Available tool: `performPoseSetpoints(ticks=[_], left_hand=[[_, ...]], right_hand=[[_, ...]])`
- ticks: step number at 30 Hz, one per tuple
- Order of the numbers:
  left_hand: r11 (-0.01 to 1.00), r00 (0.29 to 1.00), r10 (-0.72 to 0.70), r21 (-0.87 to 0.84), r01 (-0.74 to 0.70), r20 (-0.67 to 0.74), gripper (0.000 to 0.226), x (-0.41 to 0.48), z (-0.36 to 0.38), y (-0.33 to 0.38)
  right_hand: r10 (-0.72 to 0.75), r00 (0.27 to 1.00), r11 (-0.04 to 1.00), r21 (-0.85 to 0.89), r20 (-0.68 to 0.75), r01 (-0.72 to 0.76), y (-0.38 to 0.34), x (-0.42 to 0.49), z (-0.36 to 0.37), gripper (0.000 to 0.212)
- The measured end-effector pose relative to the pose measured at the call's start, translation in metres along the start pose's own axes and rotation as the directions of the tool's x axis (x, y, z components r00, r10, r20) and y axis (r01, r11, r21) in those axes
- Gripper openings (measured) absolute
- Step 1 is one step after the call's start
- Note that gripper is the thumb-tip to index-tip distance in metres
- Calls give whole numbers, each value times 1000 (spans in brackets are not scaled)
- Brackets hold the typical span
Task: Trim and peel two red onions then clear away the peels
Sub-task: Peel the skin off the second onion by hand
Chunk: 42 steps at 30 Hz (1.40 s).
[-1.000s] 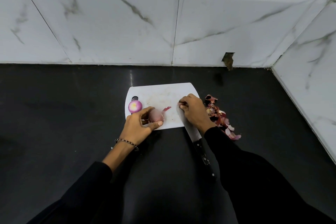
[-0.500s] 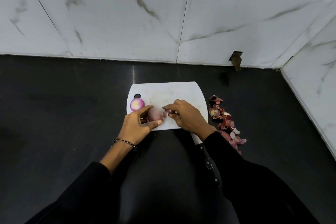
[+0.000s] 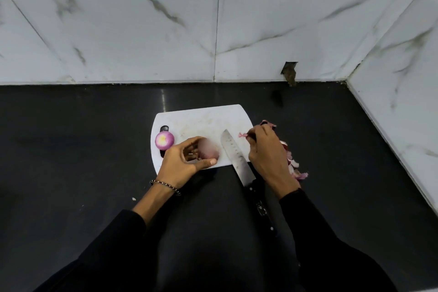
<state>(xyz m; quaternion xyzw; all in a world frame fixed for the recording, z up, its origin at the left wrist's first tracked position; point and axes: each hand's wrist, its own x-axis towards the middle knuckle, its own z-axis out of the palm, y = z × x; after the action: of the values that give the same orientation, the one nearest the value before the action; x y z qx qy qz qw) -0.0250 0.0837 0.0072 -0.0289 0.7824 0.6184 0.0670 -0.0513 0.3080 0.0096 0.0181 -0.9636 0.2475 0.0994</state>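
My L hand (image 3: 182,163) grips the onion (image 3: 209,149) on the board (image 3: 201,118); R hand (image 3: 265,152) pinches a peel (image 3: 242,135), pile (image 3: 294,165) just to its right, knife (image 3: 233,152) betw. my hands.

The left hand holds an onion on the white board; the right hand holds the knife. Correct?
No. The right hand pinches a peel; the knife lies ungripped, blade on the board, per the head view. The left hand does hold the onion.

L hand (image 3: 182,163) is gripping onion (image 3: 208,149) on cutting board's (image 3: 201,118) near edge; R hand (image 3: 265,149) is pinching peel strip (image 3: 243,135) above board's right edge, knife (image 3: 233,152) lying alongside.
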Motion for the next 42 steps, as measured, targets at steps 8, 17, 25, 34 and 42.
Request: performPoseSetpoints(ticks=[8, 17, 25, 34, 42], left_hand=[[988, 995, 16, -152, 0, 100, 53, 1, 42, 10], [961, 984, -96, -243, 132, 153, 42, 2, 78, 20], [750, 897, -277, -506, 426, 344, 47, 5, 98, 45], [661, 794, -429, -450, 601, 431, 50, 0, 102, 61], [653, 715, -509, -328, 683, 479, 63, 3, 111, 61]], right_hand=[[135, 991, 990, -48, -8, -135, 31, -39, -31, 21], [179, 980, 980, 99, -83, -171, 31, -55, -42, 14], [229, 963, 905, 395, -142, -157, 20, -67, -61, 14], [264, 963, 803, 565, -52, -190, 15, -72, -65, 22], [155, 984, 845, 528, -88, -86, 11, -81, -67, 38]])
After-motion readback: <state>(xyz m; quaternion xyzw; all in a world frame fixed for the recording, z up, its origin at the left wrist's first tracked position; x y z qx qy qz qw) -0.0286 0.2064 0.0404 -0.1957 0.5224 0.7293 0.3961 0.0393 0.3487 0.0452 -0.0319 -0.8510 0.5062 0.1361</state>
